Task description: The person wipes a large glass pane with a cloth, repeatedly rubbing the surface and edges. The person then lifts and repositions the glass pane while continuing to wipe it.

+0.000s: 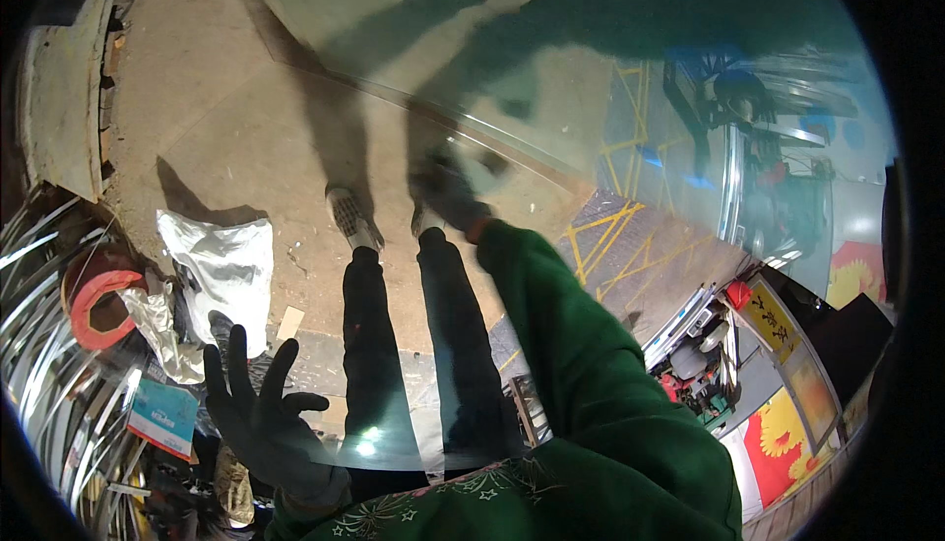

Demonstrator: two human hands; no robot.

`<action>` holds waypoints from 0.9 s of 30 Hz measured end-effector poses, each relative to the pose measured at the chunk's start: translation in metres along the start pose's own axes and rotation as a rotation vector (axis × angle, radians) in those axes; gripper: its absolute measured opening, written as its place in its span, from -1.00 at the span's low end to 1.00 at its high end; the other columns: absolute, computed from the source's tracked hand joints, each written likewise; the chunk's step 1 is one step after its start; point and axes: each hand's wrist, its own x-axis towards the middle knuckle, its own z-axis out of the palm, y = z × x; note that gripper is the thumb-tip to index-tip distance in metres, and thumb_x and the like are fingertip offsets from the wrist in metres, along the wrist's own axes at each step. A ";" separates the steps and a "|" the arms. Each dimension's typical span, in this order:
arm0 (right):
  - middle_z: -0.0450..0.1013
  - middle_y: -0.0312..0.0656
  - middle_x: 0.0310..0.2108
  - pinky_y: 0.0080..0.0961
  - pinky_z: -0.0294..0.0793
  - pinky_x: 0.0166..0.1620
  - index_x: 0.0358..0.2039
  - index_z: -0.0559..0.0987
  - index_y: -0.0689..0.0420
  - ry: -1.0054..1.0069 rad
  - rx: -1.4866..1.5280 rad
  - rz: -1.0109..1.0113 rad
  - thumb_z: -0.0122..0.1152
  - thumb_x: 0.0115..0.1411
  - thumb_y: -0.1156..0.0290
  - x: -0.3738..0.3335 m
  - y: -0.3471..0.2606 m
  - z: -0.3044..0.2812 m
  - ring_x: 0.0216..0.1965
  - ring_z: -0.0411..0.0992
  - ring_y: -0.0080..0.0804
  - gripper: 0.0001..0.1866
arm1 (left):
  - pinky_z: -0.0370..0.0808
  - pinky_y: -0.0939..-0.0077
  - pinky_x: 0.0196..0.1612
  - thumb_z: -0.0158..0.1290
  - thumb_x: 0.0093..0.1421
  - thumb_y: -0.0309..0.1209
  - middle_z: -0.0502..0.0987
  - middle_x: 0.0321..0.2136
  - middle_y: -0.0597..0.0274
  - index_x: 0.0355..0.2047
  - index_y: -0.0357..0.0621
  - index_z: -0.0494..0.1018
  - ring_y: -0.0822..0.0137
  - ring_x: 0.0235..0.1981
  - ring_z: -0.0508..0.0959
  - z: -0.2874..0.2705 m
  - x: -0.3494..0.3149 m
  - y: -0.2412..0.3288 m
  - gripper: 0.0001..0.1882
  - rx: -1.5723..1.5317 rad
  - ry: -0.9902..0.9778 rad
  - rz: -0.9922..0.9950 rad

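My left hand (264, 428), in a dark glove, is at the lower left with its fingers spread and nothing in them. My right hand (448, 191), gloved too, reaches forward past my knees in a green sleeve. Motion smears its fingers, and a small dark blurred shape lies beside them; I cannot tell whether it is held. A large clear glass sheet (551, 78) covers the upper right, its long straight edge running near my right hand. Close to my waist, a curved transparent edge (394, 464) crosses in front of my legs.
Metal strips (49, 344) crowd the left side, beside a red roll (101, 310) and a white sack (221, 270). A blue-and-white box (162, 418) sits below them. Tools and metal profiles (694, 334) lie at right, near a panel with yellow flowers (783, 433). Yellow-lined sheeting (610, 236) covers some floor.
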 end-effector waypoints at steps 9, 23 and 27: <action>0.58 0.04 0.04 -0.13 0.53 0.13 0.00 0.66 0.12 0.111 0.037 -0.262 0.27 0.37 0.28 0.038 -0.006 0.009 0.06 0.53 0.00 -0.73 | 0.82 0.11 -0.48 -0.41 0.63 -0.02 0.03 0.53 -0.34 0.59 -0.24 -0.20 -0.39 0.15 0.59 0.023 0.006 0.010 -0.27 -0.495 0.232 -0.156; 0.51 0.06 -0.19 0.04 0.48 0.13 -0.21 0.59 0.19 0.059 -1.162 -0.176 0.05 0.48 0.25 0.000 0.224 -0.058 -0.14 0.43 0.13 -0.72 | 0.74 0.03 -0.29 -0.26 0.60 -0.22 -0.21 0.60 -0.26 0.61 -0.08 -0.10 -0.86 0.37 0.09 -0.006 -0.006 -0.011 -0.34 -1.215 0.369 -0.338; 0.59 -0.03 0.00 -0.18 0.53 0.16 0.02 0.66 0.14 0.198 -0.076 -0.209 0.21 0.44 0.32 0.119 0.020 0.071 0.05 0.53 -0.07 -0.75 | 0.65 0.27 -0.35 -0.14 0.56 -0.26 -0.21 0.61 -0.23 0.62 -0.09 -0.09 -0.77 0.42 0.07 0.001 -0.004 -0.011 -0.29 -1.242 0.330 -0.262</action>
